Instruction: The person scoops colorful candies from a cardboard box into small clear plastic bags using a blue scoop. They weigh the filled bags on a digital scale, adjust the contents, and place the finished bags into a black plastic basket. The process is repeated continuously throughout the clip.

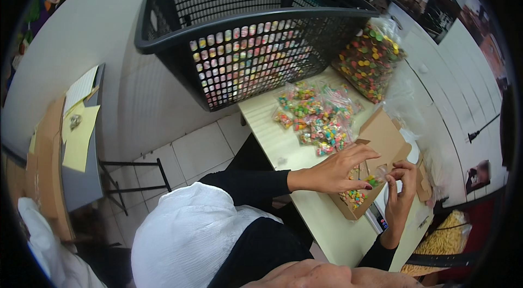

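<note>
My left hand (339,169) is over an open cardboard box (355,212), its thumb and fingers spread beside a small clear plastic bag (374,180) of colourful candy. My right hand (400,190) pinches the top of that bag between thumb and fingers. Small, multicoloured candies (354,198) lie loose inside the box, whose lid (382,128) stands raised behind. A digital scale (376,217) shows partly beside the box, near my right wrist. Several filled small bags (318,116) are heaped on the pale table beyond my left hand.
A black plastic basket (253,18) with colourful contents stands behind the heap. Beside it is a large bag of round candies (369,61). A bag of yellowish snacks (443,235) is at lower right. Yellow papers (79,137) lie on the left table; white clothing (57,243) shows at lower left.
</note>
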A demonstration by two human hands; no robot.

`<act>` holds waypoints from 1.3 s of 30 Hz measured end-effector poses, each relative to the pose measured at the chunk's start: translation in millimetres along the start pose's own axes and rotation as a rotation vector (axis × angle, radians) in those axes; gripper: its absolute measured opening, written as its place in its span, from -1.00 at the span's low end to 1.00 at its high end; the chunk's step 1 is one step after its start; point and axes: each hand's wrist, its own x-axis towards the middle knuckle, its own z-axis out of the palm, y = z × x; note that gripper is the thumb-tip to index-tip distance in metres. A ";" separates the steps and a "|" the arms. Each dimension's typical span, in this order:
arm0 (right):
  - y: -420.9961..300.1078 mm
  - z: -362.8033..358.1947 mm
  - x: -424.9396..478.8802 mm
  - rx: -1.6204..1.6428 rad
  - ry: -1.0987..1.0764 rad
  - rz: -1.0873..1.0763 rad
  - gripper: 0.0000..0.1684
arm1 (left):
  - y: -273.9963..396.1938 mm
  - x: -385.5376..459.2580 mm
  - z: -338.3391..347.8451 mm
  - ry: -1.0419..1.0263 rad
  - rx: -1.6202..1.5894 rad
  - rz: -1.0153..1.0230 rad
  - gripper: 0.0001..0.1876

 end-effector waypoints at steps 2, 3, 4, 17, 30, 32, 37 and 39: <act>-12.9 11.3 3.5 0.060 -0.066 -0.072 -0.87 | 7.4 0.1 -6.9 -0.069 -0.126 -0.167 -0.56; -16.6 16.1 4.3 0.082 -0.079 -0.088 -0.86 | 5.4 -1.9 -10.7 -0.110 -0.121 -0.183 -0.59; -18.8 20.8 4.7 0.101 -0.092 -0.103 -0.86 | -0.2 -5.3 -14.1 -0.152 -0.119 -0.198 -0.61; -4.0 34.1 -4.1 0.280 -0.158 0.031 -0.79 | -15.3 -17.9 -16.4 -0.194 -0.266 -0.362 -0.76; -8.3 40.9 -3.4 0.190 -0.245 0.007 -0.85 | -17.0 -28.0 -15.5 -0.080 -0.189 -0.339 -0.78; -7.4 44.9 -4.6 0.133 -0.232 -0.016 -0.86 | -14.3 -28.4 -17.5 -0.075 -0.196 -0.340 -0.79; -5.5 55.1 -3.6 0.038 -0.194 -0.115 -0.89 | -31.6 -35.5 -15.8 -0.042 -0.275 -0.357 -0.82; -8.0 58.6 -3.5 0.080 -0.184 -0.104 -0.89 | -35.7 -37.4 -14.8 -0.026 -0.292 -0.370 -0.84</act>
